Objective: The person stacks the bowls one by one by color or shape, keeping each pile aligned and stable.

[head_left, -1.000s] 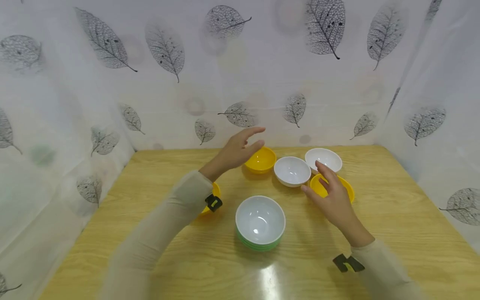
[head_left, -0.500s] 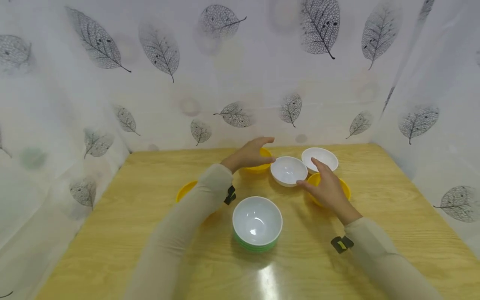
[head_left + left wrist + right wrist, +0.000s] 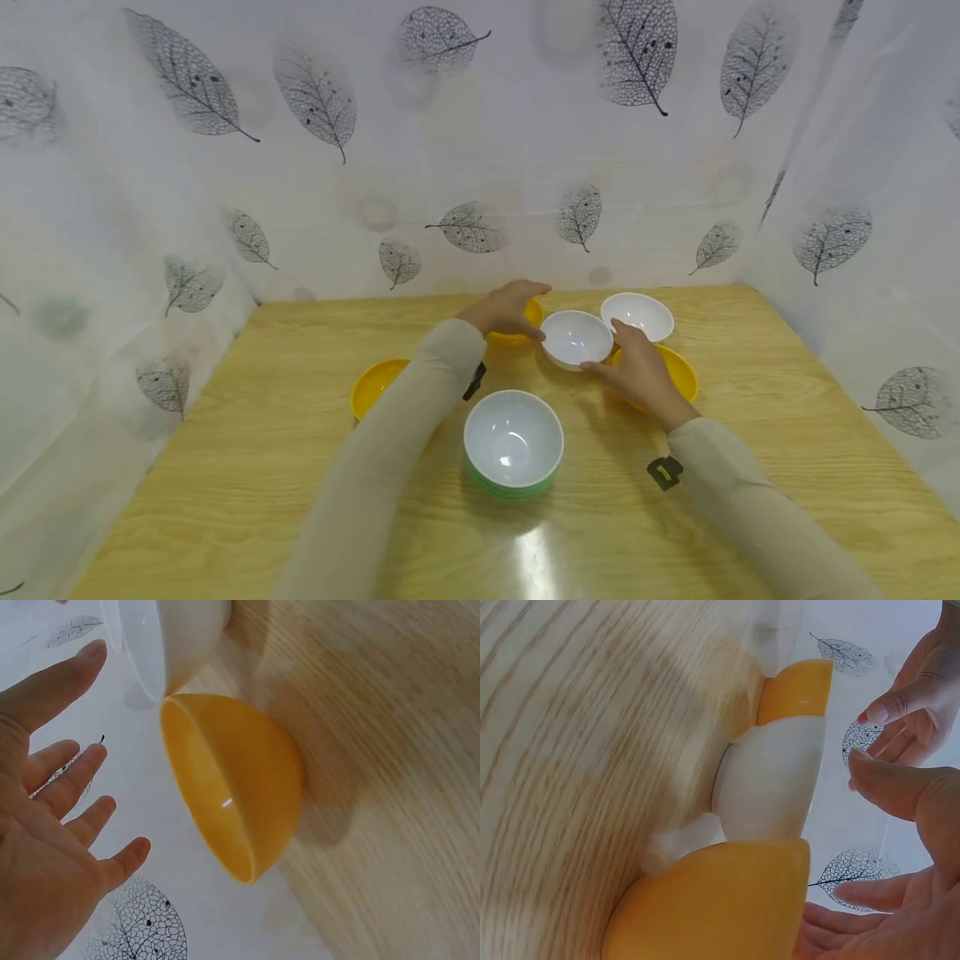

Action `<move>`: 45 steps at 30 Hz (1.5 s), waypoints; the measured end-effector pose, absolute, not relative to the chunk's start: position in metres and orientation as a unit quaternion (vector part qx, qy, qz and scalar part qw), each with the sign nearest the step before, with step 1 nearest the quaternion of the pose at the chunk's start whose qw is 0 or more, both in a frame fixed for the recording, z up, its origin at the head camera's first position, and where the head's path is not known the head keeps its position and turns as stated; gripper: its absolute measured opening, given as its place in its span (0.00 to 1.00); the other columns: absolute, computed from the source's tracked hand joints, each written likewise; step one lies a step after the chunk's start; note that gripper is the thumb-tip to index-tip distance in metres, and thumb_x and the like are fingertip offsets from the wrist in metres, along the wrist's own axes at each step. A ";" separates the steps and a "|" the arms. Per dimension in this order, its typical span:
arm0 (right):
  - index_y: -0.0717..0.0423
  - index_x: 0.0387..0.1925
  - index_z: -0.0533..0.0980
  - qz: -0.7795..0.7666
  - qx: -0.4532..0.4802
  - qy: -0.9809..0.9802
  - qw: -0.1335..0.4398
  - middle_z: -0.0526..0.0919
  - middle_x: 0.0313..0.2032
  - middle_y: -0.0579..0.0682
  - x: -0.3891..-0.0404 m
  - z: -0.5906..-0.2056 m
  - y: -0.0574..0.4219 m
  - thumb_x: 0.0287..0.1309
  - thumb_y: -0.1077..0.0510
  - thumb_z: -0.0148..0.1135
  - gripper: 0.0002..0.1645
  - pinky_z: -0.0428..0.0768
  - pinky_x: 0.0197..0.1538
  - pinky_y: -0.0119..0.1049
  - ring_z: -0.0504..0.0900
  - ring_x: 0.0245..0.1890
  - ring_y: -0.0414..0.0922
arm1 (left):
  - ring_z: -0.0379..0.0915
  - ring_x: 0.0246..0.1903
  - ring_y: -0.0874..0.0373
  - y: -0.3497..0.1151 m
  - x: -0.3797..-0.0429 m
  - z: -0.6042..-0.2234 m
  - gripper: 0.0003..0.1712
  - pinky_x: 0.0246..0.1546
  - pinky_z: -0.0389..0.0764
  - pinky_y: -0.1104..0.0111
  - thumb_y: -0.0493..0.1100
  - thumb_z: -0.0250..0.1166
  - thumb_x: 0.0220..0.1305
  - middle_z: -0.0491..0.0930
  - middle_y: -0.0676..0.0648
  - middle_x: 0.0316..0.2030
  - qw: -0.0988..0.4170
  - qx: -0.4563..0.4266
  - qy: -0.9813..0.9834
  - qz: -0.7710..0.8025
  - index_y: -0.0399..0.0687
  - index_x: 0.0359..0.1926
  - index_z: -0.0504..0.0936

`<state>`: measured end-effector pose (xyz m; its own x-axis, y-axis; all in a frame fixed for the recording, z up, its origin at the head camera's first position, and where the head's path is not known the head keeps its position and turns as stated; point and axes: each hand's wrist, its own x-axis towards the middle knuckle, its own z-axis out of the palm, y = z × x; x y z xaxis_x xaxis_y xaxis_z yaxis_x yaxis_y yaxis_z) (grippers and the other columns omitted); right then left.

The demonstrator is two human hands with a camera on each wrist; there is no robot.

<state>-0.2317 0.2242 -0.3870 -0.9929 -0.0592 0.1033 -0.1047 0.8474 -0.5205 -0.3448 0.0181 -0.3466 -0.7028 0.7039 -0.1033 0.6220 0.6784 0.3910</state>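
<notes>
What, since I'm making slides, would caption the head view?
Left hand and right hand flank a white bowl beyond a stack of white-lined green bowls.

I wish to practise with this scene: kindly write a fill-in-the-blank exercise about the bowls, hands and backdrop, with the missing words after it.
1. In the head view, the bowl between the left hand and the right hand is coloured ____.
2. That view shows ____ yellow bowls.
3. The bowl stack is white inside and ____ outside.
4. The backdrop is printed with veined ____.

Missing words: white; three; green; leaves.
</notes>
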 end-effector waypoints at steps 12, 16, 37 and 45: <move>0.75 0.63 0.56 0.197 0.031 -0.979 0.046 0.74 0.49 0.68 -0.237 -0.394 0.225 0.48 0.43 0.68 0.54 0.65 0.50 0.59 0.71 0.46 0.61 | 0.41 0.68 0.49 0.030 -0.341 -0.366 0.56 0.65 0.49 0.61 0.53 0.71 0.49 0.55 0.45 0.68 0.136 0.362 0.916 0.106 0.43 0.72 0.49; 0.74 0.63 0.57 0.190 0.027 -0.980 0.053 0.77 0.39 0.63 -0.236 -0.395 0.223 0.46 0.43 0.69 0.54 0.65 0.44 0.57 0.72 0.41 0.60 | 0.39 0.68 0.48 0.030 -0.339 -0.370 0.55 0.65 0.48 0.58 0.52 0.71 0.49 0.50 0.45 0.70 0.154 0.358 0.915 0.100 0.44 0.72 0.51; 0.65 0.66 0.56 0.187 0.020 -0.978 0.088 0.74 0.52 0.66 -0.235 -0.402 0.221 0.42 0.47 0.72 0.54 0.47 0.52 0.66 0.63 0.52 0.66 | 0.35 0.69 0.48 0.027 -0.337 -0.377 0.50 0.66 0.44 0.59 0.46 0.71 0.51 0.51 0.44 0.69 0.163 0.382 0.898 0.146 0.40 0.70 0.55; 0.64 0.67 0.55 0.187 0.022 -0.978 0.089 0.74 0.52 0.66 -0.234 -0.406 0.222 0.42 0.46 0.73 0.56 0.43 0.53 0.67 0.62 0.53 0.66 | 0.42 0.68 0.51 0.026 -0.340 -0.382 0.42 0.65 0.44 0.65 0.43 0.72 0.48 0.56 0.45 0.68 0.142 0.371 0.897 0.194 0.40 0.64 0.65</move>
<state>-0.2341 0.2217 -0.4055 -0.9830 -0.0098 0.1833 -0.0768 0.9289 -0.3623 -0.3403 0.0257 -0.3824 -0.6851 0.7199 -0.1113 0.6100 0.6505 0.4525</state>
